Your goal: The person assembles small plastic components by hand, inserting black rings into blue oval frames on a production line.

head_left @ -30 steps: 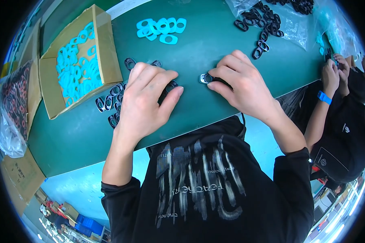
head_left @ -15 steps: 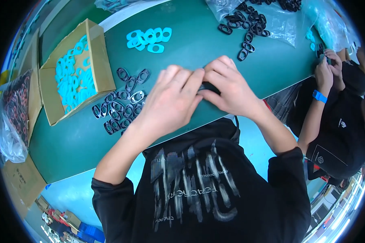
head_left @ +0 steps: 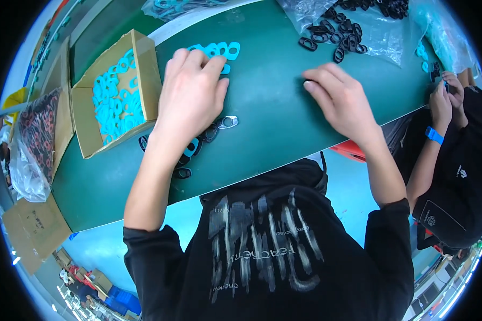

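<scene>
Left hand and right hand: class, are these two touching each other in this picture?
Apart. The head view shows a stretch of green tabletop between the left hand and the right hand.

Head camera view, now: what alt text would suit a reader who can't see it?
A person's left hand is at some turquoise ring-shaped pieces on a green table; the blurred right hand seems to pinch something small and dark. A cardboard box holding more turquoise pieces stands at left.
</scene>
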`<action>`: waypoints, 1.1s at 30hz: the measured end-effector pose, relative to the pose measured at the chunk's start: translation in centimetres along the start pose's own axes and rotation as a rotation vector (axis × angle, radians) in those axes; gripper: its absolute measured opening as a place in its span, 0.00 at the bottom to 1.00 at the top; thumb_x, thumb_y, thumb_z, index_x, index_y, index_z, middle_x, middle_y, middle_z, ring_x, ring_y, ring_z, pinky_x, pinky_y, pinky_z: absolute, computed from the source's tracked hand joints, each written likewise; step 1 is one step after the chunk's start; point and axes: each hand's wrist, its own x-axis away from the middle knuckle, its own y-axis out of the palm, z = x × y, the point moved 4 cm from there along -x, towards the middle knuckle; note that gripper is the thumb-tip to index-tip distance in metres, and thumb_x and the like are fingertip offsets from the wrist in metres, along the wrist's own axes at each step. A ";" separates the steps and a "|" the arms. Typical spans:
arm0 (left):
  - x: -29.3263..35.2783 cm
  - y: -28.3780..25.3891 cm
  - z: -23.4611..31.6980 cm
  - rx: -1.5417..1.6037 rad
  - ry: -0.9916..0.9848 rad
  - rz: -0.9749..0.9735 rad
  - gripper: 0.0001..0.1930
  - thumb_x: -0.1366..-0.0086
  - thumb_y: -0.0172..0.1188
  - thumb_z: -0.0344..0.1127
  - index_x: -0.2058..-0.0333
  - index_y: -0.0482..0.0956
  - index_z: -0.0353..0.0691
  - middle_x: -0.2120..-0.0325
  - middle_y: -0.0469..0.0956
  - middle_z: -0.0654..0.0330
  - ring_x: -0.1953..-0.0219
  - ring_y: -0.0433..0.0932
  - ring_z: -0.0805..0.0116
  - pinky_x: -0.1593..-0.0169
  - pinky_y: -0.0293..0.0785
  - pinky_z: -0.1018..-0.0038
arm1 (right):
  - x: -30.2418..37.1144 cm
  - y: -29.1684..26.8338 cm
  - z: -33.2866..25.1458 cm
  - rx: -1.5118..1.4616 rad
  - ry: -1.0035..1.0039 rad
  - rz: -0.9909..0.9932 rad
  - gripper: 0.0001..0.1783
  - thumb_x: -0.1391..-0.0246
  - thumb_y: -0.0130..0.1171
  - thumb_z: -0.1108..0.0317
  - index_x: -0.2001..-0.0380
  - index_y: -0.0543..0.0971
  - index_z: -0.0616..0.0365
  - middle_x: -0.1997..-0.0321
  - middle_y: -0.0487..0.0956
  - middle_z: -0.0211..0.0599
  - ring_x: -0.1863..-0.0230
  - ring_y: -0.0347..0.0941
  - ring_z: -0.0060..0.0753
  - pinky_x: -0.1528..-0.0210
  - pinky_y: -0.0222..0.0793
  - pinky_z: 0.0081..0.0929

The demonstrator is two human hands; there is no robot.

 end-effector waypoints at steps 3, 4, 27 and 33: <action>-1.2 1.9 -0.8 -0.067 0.072 0.002 0.09 0.43 0.66 0.29 0.63 0.82 0.36 0.70 0.76 0.52 0.60 0.74 0.54 0.56 0.72 0.59 | -0.2 1.3 -1.0 -0.092 0.006 -0.032 0.07 0.39 0.60 0.74 0.58 0.80 0.64 0.64 0.79 0.45 0.61 0.79 0.50 0.59 0.76 0.37; -1.5 2.0 -1.0 -0.071 0.084 0.004 0.08 0.43 0.66 0.30 0.65 0.82 0.36 0.72 0.76 0.52 0.63 0.75 0.53 0.57 0.72 0.59 | 0.0 1.6 -0.7 -0.039 -0.019 -0.030 0.07 0.39 0.60 0.73 0.59 0.80 0.62 0.64 0.79 0.44 0.61 0.79 0.49 0.59 0.76 0.38; 1.6 3.6 5.7 0.291 0.212 -0.028 0.09 0.46 0.66 0.27 0.65 0.82 0.36 0.68 0.72 0.55 0.61 0.72 0.55 0.57 0.70 0.63 | -0.1 1.2 0.3 0.220 -0.134 0.010 0.10 0.45 0.66 0.72 0.59 0.81 0.59 0.62 0.77 0.40 0.63 0.77 0.44 0.63 0.75 0.37; 2.3 2.4 5.5 0.342 0.138 -0.045 0.14 0.47 0.70 0.28 0.60 0.82 0.35 0.66 0.73 0.55 0.59 0.73 0.54 0.55 0.71 0.62 | 0.3 1.0 -1.4 0.216 0.055 -0.099 0.12 0.46 0.68 0.71 0.58 0.82 0.60 0.62 0.77 0.40 0.63 0.78 0.46 0.62 0.76 0.37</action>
